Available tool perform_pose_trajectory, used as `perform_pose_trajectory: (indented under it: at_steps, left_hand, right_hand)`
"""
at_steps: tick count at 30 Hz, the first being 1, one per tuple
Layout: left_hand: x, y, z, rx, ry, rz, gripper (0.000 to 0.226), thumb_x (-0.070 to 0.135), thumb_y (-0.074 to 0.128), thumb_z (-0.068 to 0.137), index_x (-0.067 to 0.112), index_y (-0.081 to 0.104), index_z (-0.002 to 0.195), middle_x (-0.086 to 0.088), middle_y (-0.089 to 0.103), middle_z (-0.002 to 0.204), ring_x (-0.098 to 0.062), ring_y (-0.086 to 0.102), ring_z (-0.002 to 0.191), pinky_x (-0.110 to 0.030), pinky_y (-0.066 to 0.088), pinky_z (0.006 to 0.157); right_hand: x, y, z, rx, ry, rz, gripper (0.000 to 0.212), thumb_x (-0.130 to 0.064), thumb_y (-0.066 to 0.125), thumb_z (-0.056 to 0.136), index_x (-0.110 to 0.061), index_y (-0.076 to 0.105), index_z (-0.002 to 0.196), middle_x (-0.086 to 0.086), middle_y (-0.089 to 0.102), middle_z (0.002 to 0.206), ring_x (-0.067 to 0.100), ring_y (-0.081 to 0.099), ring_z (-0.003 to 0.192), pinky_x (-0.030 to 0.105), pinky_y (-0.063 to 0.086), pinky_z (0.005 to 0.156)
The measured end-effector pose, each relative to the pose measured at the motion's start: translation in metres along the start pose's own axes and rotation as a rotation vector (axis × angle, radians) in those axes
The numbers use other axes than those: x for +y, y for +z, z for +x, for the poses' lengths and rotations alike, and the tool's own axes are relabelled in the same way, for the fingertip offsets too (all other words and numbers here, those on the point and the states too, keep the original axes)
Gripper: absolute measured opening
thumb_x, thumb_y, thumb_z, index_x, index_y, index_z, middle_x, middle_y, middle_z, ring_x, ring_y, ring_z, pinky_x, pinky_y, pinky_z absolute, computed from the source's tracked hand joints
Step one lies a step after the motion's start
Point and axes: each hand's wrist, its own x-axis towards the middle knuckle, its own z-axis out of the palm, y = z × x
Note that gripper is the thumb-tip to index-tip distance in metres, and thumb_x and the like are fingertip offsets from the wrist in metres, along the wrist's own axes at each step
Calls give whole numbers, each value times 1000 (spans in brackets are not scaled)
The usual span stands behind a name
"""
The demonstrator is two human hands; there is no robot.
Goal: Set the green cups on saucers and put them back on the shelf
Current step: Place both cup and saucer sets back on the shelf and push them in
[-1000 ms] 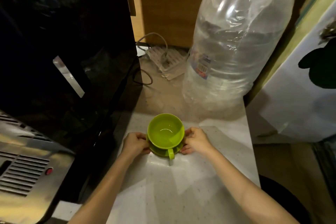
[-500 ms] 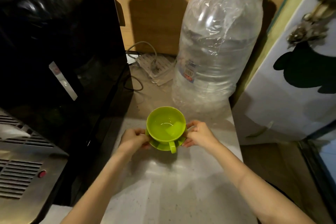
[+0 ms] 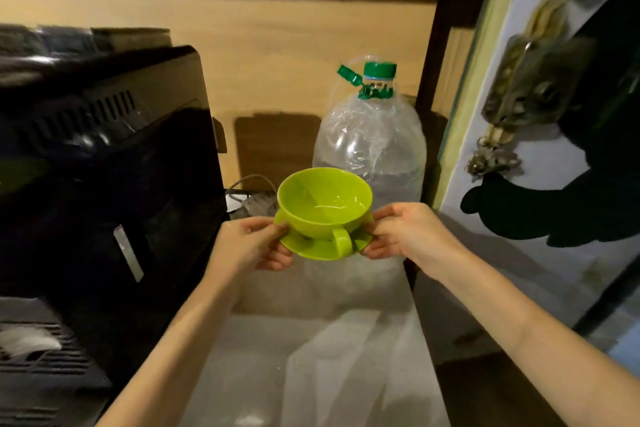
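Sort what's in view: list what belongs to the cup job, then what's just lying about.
Job: green cup, saucer, left hand, right hand.
Lying about: water bottle, black appliance, power strip, countertop.

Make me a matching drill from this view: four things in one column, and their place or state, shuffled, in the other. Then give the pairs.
Things:
1. green cup
2. saucer
3. big water bottle
4. black appliance

Places or states:
A. stands behind the cup, green cap on
B. held at its edges by the left hand and the right hand
C. sits on the saucer, handle toward the camera
D. at the left of the counter

Pairs: 1-C, 2-B, 3-A, 4-D
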Motion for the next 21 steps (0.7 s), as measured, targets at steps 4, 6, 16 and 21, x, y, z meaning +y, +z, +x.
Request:
perform_pose_trajectory:
  at_steps: [4,6,16,21]
  left_hand:
    - [63,4,4,14,150,-68,19,8,56,86,3,63,69,-1,58,35,-5,54,30,-11,44,35]
    - [95,7,7,25,210,-104,20,8,57,85,2,61,66,-2,59,35,-5,55,30,-11,44,34]
    - [242,20,21,-9,397,-248,18,3,55,84,-3,59,68,-5,59,35,-8,56,29,-13,46,34]
    - [303,20,31,-61,430,-303,20,2,49,88,-5,59,72,-9,61,37,-11,57,31,-17,50,37]
  right_hand:
    - [-55,-9,-6,25,-124,109,8,7,52,86,0,55,84,4,66,41,11,63,37,21,54,41]
    - [-84,-12,-10,19,-187,177,10,6,51,87,4,56,79,6,66,43,13,64,37,20,53,39]
    - [-232,-33,-10,96,-431,269,16,1,53,87,4,60,74,10,66,43,15,65,39,16,47,34]
    - [-294,-41,-11,115,-537,295,10,0,55,86,5,60,78,10,67,45,15,65,39,17,48,34]
